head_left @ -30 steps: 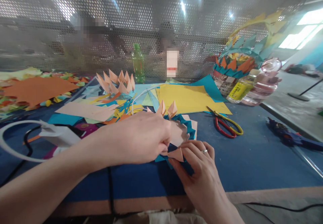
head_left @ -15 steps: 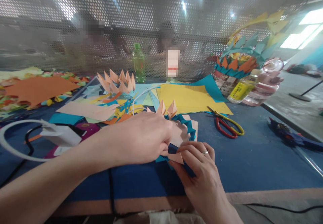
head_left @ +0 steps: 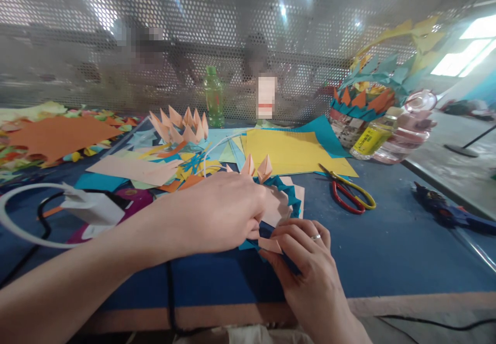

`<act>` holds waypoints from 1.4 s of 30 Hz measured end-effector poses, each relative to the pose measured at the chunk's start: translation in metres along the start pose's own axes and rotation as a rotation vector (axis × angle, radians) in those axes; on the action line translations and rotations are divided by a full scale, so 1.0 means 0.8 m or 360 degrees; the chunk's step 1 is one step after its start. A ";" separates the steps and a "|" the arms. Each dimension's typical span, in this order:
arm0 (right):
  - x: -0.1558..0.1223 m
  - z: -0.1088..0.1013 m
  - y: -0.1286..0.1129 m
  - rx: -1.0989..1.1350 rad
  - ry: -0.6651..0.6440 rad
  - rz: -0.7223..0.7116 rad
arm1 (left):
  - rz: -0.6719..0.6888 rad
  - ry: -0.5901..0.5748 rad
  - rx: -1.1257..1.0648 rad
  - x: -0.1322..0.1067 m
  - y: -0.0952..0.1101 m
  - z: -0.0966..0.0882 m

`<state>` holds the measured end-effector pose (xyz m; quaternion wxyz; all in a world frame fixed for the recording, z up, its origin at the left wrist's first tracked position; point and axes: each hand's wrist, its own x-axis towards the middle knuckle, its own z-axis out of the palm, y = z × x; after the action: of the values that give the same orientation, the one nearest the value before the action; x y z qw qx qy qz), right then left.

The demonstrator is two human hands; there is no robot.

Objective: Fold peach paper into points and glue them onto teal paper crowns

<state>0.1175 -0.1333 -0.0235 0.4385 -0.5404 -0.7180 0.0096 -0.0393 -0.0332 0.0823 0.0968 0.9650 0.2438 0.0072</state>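
A folded paper crown (head_left: 291, 195) with a blue zigzag band and peach pointed pieces is between my two hands. My left hand (head_left: 227, 209) reaches across from the left, its fingers closed on the crown's near left part and hiding much of it. Low on the right, my right hand (head_left: 310, 261), with a ring on one finger, pinches the near edge of the band. Between the fingertips a small peach paper piece (head_left: 270, 245) shows. Flat peach paper (head_left: 276, 207) lies behind the hands, inside the band's curve.
Scissors (head_left: 351, 191) lie to the right, and a glue gun (head_left: 445, 209) farther right. Yellow sheets (head_left: 287, 147) lie behind. A finished peach crown (head_left: 180, 127), a green bottle (head_left: 214, 98) and paper scraps stand or lie at the back. A white plug (head_left: 93, 204) is left.
The small peach piece between my fingertips has tilted a little and looks flatter. Both hands stay almost in place.
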 end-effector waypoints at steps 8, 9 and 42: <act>-0.002 0.000 0.002 0.0010 -0.0020 -0.0026 | 0.0030 0.0010 0.0032 0.003 0.004 -0.001; -0.002 0.000 0.002 0.0006 -0.0015 -0.0030 | 0.0030 0.0005 0.0043 0.003 0.004 -0.001; -0.005 0.004 0.002 -0.0067 -0.0085 0.0113 | 0.0025 -0.0122 0.0207 0.006 0.023 0.004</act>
<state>0.1165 -0.1343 -0.0285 0.4072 -0.5742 -0.7099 0.0244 -0.0266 -0.0476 0.0824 0.0430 0.9707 0.2322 -0.0448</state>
